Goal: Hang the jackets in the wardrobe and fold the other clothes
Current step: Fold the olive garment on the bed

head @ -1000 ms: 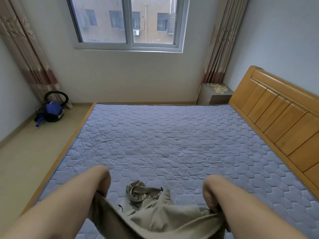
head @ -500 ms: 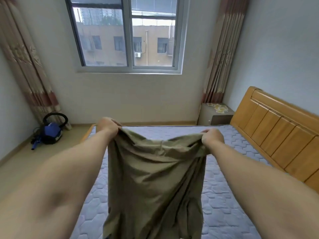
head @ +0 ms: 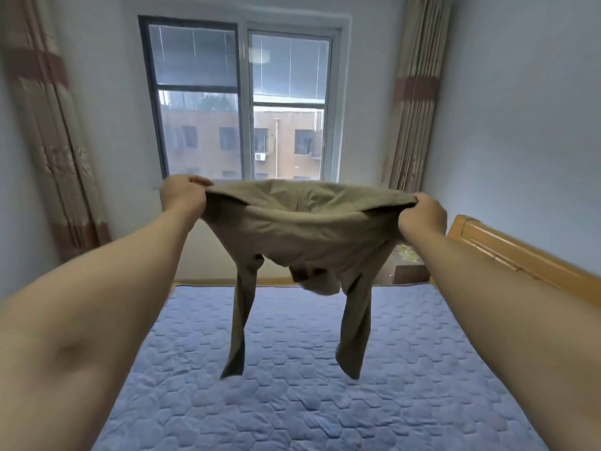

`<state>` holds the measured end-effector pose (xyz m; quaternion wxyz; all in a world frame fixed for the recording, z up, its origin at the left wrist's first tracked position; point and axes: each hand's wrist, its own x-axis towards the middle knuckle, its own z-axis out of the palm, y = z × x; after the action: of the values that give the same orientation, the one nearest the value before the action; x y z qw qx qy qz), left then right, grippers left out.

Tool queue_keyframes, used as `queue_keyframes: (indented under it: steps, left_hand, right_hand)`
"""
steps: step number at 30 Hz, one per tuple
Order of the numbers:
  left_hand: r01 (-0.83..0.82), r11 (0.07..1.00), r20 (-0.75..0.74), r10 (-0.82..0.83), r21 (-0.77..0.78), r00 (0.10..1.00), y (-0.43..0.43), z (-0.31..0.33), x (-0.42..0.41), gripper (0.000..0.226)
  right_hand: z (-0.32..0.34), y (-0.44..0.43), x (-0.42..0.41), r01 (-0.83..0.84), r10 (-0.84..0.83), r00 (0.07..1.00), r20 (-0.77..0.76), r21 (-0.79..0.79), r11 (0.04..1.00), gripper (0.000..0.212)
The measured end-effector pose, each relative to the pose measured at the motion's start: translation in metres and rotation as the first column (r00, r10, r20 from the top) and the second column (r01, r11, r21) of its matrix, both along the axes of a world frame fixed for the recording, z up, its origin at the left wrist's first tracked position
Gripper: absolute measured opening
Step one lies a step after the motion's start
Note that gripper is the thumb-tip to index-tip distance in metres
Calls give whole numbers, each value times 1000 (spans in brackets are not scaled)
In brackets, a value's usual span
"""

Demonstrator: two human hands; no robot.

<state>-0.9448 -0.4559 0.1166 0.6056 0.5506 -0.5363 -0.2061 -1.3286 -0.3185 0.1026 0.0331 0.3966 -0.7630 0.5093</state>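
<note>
A khaki long-sleeved garment (head: pixel 305 229) is held up in the air over the bed (head: pixel 292 385), billowing out flat at window height. My left hand (head: pixel 182 195) grips its left edge and my right hand (head: pixel 422 213) grips its right edge, both arms stretched forward. Two sleeves hang down from it toward the blue quilted mattress, their cuffs clear of the surface. A hood or collar bunches under the middle.
A wooden headboard (head: pixel 507 255) runs along the right side of the bed. A bedside cabinet (head: pixel 406 265) stands in the far right corner. Curtains (head: pixel 55 141) flank the window (head: pixel 240 102) on the far wall. No wardrobe shows.
Both hands swung the garment up from mattress level to window height. It went from hanging straight down to spread out flat with sleeves dangling. My view tilted upward.
</note>
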Motion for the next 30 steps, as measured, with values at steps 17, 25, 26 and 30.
queue_keyframes:
  steps: [17, 25, 26, 30]
  left_hand:
    - [-68, 582, 399, -464, 811, 791, 96, -621, 73, 51]
    - [-182, 509, 491, -579, 842, 651, 208, -769, 118, 52]
    - [-178, 528, 521, -622, 830, 585, 218, -776, 121, 52]
    - [-127, 566, 545, -672, 815, 502, 248, -793, 125, 51]
  right_hand:
    - [-563, 97, 5, 35, -49, 999, -16, 904, 426, 35]
    - [-737, 209, 23, -46, -35, 998, 59, 954, 296, 14]
    - [-751, 223, 25, -55, -36, 997, 68, 954, 295, 13]
    - [-788, 260, 35, -66, -192, 971, 141, 934, 351, 9]
